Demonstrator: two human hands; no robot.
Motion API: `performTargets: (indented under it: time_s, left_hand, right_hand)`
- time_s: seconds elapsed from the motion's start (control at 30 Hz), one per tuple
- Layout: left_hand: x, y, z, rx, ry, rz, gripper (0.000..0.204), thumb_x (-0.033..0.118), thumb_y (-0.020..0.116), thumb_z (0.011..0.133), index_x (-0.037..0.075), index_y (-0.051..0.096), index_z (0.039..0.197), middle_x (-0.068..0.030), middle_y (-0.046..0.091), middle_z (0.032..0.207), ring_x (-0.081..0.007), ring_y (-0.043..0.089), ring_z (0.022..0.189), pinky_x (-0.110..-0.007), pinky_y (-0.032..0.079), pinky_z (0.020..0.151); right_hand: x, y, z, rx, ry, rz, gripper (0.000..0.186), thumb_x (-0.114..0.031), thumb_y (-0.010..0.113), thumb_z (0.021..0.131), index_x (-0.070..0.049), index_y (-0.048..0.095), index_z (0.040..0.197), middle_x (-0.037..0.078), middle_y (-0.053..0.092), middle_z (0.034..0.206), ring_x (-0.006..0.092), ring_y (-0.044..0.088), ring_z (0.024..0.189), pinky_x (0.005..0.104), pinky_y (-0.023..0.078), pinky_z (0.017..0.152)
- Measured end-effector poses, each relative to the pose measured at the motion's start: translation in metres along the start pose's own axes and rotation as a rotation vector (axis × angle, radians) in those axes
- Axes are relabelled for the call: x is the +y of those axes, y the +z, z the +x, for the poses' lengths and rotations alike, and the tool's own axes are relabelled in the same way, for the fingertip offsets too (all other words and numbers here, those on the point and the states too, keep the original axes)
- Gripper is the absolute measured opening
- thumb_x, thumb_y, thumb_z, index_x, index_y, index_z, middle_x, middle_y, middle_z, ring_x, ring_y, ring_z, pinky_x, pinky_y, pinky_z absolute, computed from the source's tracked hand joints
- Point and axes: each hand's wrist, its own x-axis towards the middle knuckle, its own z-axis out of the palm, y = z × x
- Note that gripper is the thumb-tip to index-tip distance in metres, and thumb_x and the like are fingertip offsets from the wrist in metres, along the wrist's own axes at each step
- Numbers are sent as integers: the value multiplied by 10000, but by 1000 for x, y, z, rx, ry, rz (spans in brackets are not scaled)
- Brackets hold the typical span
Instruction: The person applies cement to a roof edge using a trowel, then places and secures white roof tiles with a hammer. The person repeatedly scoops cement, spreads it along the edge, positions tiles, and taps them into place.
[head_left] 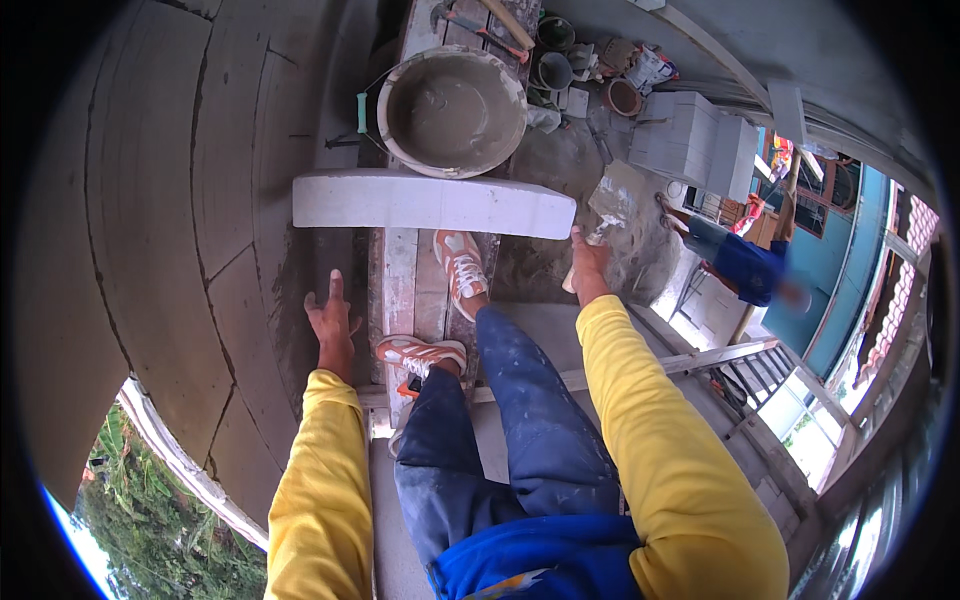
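Observation:
A long pale lightweight block (430, 203) lies crosswise on the plank walkway, between my feet and a round bucket (398, 150) of grey mortar. My left hand (335, 325) is open and empty, fingers apart, between the block's left end and the block wall (225, 180). At the block's right end, my right hand (590, 265) is closed around a trowel's handle. The trowel's broad blade (615, 195) points away from me, smeared with mortar. Whether that hand touches the block is hard to tell.
Beyond the bucket lie a hammer (490, 35) and other tools on the planks (400, 270) under my feet. Lower right are stacked blocks (690, 140), pots and buckets (555, 70). Another person (750, 265) stands at the right. A wooden rail (680, 362) runs beside me.

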Motion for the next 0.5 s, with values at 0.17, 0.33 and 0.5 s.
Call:
performTargets:
  time_s: [0.17, 0.33, 0.5]
  left_hand:
    - [119, 72, 58, 112, -45, -63, 1242, 470, 832, 909, 116, -31, 1729, -193, 291, 1741, -429, 375, 1547, -726, 492, 1094]
    - [120, 57, 128, -92, 483, 739, 798, -100, 505, 993, 178, 268, 1702, -216, 480, 1635, -473, 607, 1349, -599, 670, 860]
    - [130, 100, 105, -119, 402, 734, 766, -168, 462, 943, 144, 363, 1635, -208, 554, 1563, -462, 653, 1291, -562, 689, 846]
  right_hand:
    - [-64, 75, 4, -108, 244, -13, 823, -314, 970, 845, 117, 543, 1401, 197, 716, 1269, 297, 722, 1052, 466, 587, 938]
    - [-85, 94, 4, -224, 350, 149, 581, -305, 989, 818, 146, 725, 1072, 196, 773, 1065, 272, 726, 835, 442, 604, 805]
    - [-63, 87, 29, -137, 418, 329, 520, -189, 967, 806, 114, 699, 1133, 177, 757, 1077, 301, 737, 882, 479, 597, 807]
